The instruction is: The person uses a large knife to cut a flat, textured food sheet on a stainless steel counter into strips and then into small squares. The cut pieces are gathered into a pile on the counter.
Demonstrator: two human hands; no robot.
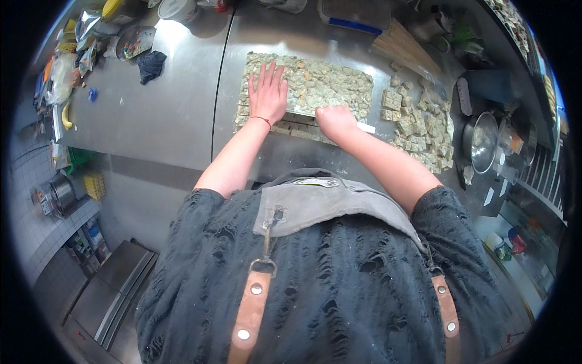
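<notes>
A flat, lumpy pale-green slab of confection (329, 82) lies on the steel worktop in front of me. My left hand (267, 93) rests palm down on the slab's left part, its fingers stretched out and slightly apart. At the near side, my right hand (335, 122) is closed around a long knife. The knife's white handle (366, 128) sticks out to the right of the fist, and its blade runs left along the slab towards my left hand. Nearer to me, cut strips (298, 132) lie parallel to the blade. Most of the blade's edge is hidden.
Cut cubes (420, 116) are heaped to the right of the slab. Beyond them stand a steel bowl (483, 142) and a bundle of thin sticks (404, 50). A lidded plastic box (354, 16) sits at the back. A dark cloth (151, 66) and a plate of colourful bits (135, 42) lie left.
</notes>
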